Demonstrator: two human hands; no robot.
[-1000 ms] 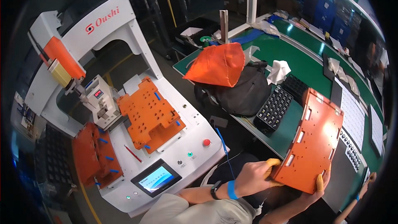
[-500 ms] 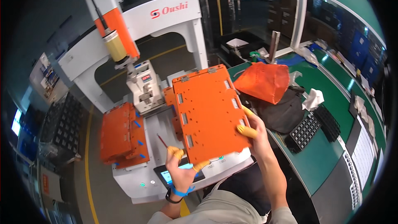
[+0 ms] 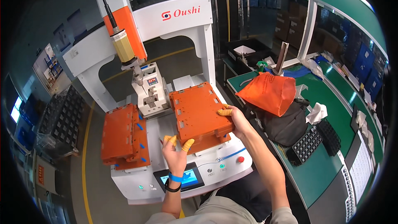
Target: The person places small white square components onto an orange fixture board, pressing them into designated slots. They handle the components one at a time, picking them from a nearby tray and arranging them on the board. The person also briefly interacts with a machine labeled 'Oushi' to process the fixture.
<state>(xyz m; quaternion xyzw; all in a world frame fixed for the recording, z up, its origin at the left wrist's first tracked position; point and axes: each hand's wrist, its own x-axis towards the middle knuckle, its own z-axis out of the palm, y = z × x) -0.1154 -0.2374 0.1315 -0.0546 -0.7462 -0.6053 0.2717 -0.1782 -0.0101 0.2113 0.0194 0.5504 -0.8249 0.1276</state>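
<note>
On the right side of the white machine's bed lies an orange fixture plate [image 3: 199,110], nearly level over an orange base [image 3: 211,142]. My right hand [image 3: 237,121] grips its right edge, yellow cots on the thumb and a finger. At its near left corner is my left hand [image 3: 175,153], also in yellow cots, fingers bent and fingertips close against the edge. A thin pointed tool [image 3: 161,141] pokes out of the left hand; most of it is hidden. A second orange fixture [image 3: 118,130] with blue pegs sits on the bed's left side.
A screw feeder [image 3: 150,99] stands between the fixtures, under the machine's driver head [image 3: 124,47]. The touch screen [image 3: 188,179] and red button [image 3: 241,159] are at the front. On the green bench [image 3: 304,182] are an orange bag [image 3: 269,91], a black bag and black trays [image 3: 304,145].
The orange plate has gone from tilted up in my hands to lying nearly flat over its base. Both hands moved with it, the right one up and to the left.
</note>
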